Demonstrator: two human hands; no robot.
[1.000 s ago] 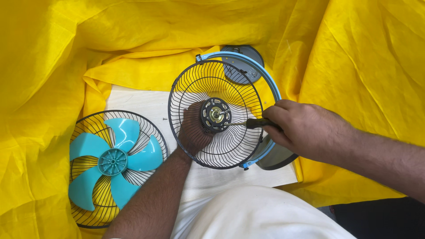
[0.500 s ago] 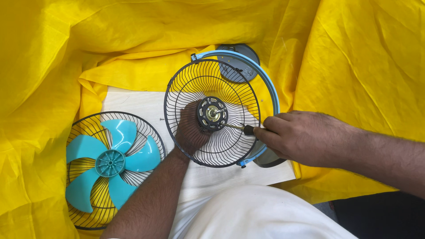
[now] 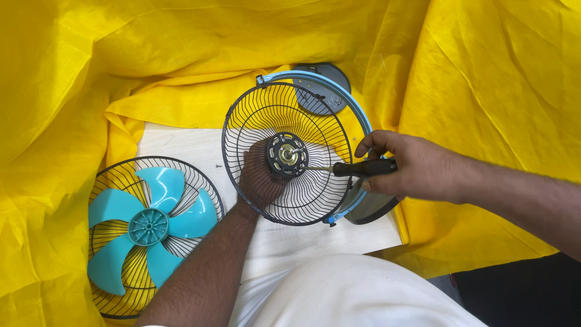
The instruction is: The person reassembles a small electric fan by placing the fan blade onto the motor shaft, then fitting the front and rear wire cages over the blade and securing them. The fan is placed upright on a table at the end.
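A black wire fan guard [image 3: 289, 103] with a light-blue rim stands tilted at the centre, a round black motor hub [image 3: 287, 155] in its middle. My left hand [image 3: 259, 177] reaches behind the guard and grips the motor body, seen through the wires. My right hand [image 3: 404, 165] comes in from the right, closed on the black handle of a screwdriver [image 3: 363, 168]. Its thin shaft points left and its tip meets the hub's right side.
A second wire guard [image 3: 115, 181] lies at the lower left with a turquoise fan blade [image 3: 148, 225] on it. A pale wooden board [image 3: 181, 148] lies beneath. Yellow cloth [image 3: 484, 72] surrounds everything. A dark round fan base [image 3: 324, 91] sits behind the guard.
My right hand has slid a little to the right along the screwdriver, whose shaft now shows, tip at the hub. The view has shifted slightly. My left hand keeps its grip.
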